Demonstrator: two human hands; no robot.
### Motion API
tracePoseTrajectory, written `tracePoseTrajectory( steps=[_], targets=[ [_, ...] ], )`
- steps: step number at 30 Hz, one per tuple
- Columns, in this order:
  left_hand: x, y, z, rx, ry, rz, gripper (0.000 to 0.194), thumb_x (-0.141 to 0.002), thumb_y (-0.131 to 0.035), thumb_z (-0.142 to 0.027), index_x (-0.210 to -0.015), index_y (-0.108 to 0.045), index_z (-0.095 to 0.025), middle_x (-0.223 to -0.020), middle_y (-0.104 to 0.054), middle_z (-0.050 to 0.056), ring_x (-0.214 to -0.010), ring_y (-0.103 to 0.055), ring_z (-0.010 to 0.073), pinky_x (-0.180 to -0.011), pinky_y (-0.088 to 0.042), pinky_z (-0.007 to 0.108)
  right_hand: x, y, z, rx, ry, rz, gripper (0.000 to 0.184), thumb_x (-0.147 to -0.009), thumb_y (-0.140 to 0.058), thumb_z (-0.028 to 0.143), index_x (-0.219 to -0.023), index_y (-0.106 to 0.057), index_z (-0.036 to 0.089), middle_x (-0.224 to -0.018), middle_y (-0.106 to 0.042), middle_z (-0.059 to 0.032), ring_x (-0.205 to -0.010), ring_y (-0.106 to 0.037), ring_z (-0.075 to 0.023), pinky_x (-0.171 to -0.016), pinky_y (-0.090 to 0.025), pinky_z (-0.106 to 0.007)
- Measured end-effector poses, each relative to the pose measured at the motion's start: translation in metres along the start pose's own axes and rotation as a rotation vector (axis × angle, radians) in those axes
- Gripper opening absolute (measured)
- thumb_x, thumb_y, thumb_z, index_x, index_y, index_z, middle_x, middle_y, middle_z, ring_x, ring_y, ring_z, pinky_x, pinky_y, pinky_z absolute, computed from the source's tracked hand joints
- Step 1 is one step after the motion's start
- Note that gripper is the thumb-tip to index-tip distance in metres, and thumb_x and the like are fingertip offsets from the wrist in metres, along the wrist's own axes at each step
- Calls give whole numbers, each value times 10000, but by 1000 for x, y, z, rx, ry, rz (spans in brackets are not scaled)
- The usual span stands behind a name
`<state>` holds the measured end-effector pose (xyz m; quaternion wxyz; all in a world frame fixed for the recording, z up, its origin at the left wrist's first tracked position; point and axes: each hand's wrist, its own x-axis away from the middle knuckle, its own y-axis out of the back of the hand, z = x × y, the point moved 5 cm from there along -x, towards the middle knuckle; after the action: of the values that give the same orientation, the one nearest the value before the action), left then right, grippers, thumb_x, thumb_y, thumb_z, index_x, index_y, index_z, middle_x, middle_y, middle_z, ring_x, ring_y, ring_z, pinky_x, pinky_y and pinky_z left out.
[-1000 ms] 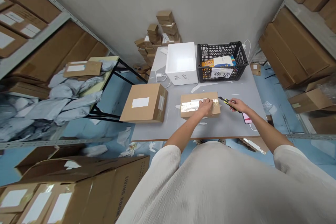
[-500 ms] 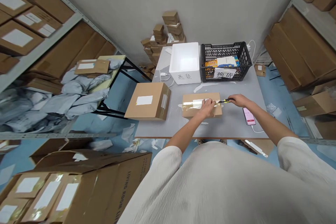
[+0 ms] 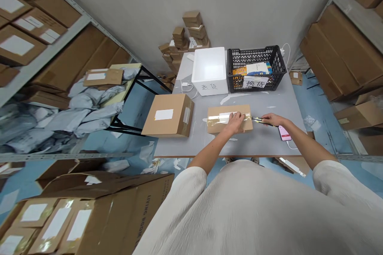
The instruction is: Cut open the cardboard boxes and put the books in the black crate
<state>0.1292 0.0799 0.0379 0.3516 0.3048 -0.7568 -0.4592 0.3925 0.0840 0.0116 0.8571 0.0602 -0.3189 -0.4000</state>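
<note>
A small taped cardboard box lies on the grey table in front of me, with a white label and clear tape along its top. My left hand rests on top of this box, right of its middle, fingers spread over the tape. In my right hand is a yellow-and-black box cutter, its blade end pointing left at the right end of the box. Whether the tip touches the cardboard I cannot tell.
A larger cardboard box sits on the table's left. Behind are a white foam bin and a black crate holding packets. A phone with a cable lies at right. Shelves with boxes and grey parcels flank the table.
The box cutter in my right hand has shifted slightly right and down, off the top of the box to its right end. My left hand stays on the box.
</note>
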Motion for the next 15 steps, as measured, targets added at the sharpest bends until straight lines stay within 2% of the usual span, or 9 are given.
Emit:
tracePoseTrajectory(
  steps=[3,6,9,11,13,15],
  targets=[
    [-1,0,3,11,-1,3,900,-759,-977,-392,-1509,-492,-287,-1487,-526,130,-1423,-582,352,-1372,-173,557,4,-7,-8,4,-36,5,451,-866,-767,689,-867,-737,239,-711,-707,-2,-556,-557,-144,-521,-447,-264],
    [0,-2,6,28,2,6,923,-757,-967,-396,-1540,-487,-312,-1497,-527,124,-1457,-546,362,-1346,-236,527,8,-2,-15,-79,-90,-136,449,-868,-799,678,-895,-692,243,-788,-773,-38,-628,-671,-185,-568,-520,-284],
    [1,0,9,77,2,-18,1006,-817,-914,-430,-1664,-384,-322,-1562,-502,144,-1457,-545,361,-1293,-324,495,16,5,-18,-189,-110,-244,466,-909,-759,696,-949,-634,249,-885,-819,-73,-680,-728,-208,-597,-546,-294],
    [0,5,11,120,22,-72,889,-961,-765,-458,-1719,-324,-312,-1611,-486,159,-1483,-537,349,-1267,-360,483,22,8,-13,-189,-85,-299,480,-941,-711,720,-983,-619,251,-903,-825,-78,-694,-724,-204,-606,-540,-287],
    [-3,11,16,146,77,-146,666,-1092,-534,-388,-1723,-343,-294,-1642,-491,163,-1522,-516,324,-1249,-385,470,27,10,-5,-129,-42,-335,492,-983,-639,742,-1000,-633,249,-912,-824,-74,-720,-716,-201,-644,-550,-290],
    [-7,16,22,139,134,-195,593,-1110,-421,-283,-1702,-394,-286,-1675,-492,157,-1557,-489,309,-1248,-393,467,31,9,5,-31,4,-360,500,-1030,-554,733,-1024,-674,247,-941,-823,-69,-776,-727,-215,-730,-582,-320]
  ],
)
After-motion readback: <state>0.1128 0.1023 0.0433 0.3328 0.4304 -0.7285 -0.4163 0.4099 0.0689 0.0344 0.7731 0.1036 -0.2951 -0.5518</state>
